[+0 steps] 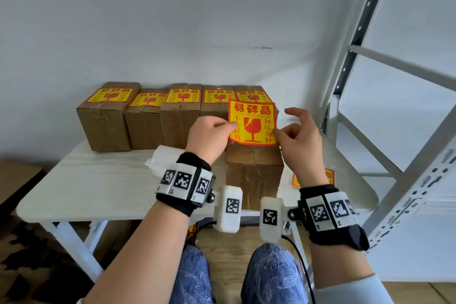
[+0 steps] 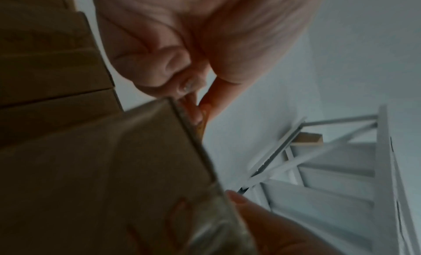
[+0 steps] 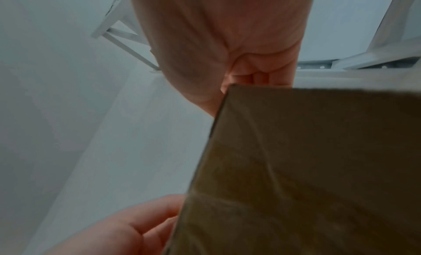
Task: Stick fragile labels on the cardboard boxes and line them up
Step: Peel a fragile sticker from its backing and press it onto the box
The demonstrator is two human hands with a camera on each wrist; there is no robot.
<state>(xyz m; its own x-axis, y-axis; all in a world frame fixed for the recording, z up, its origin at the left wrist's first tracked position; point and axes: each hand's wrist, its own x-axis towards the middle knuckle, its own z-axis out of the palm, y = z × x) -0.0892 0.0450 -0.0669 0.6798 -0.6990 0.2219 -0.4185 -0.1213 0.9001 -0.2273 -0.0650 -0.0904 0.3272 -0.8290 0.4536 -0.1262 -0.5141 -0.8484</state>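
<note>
Label (image 1: 252, 123) is pinched by left hand (image 1: 209, 137) and right hand (image 1: 296, 136) at opposite edges; below the grip waits the unlabelled box (image 1: 254, 175). Uneven lowering may wrinkle it.

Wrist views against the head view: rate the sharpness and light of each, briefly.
Head view: bright, even light, sharp print on the fragile label that both hands hold; straight shelf rails bow from the wide lens. Left wrist view: dim, with the cardboard box smeared and the left hand soft. Right wrist view: dim and soft, the box a dark blur.
</note>
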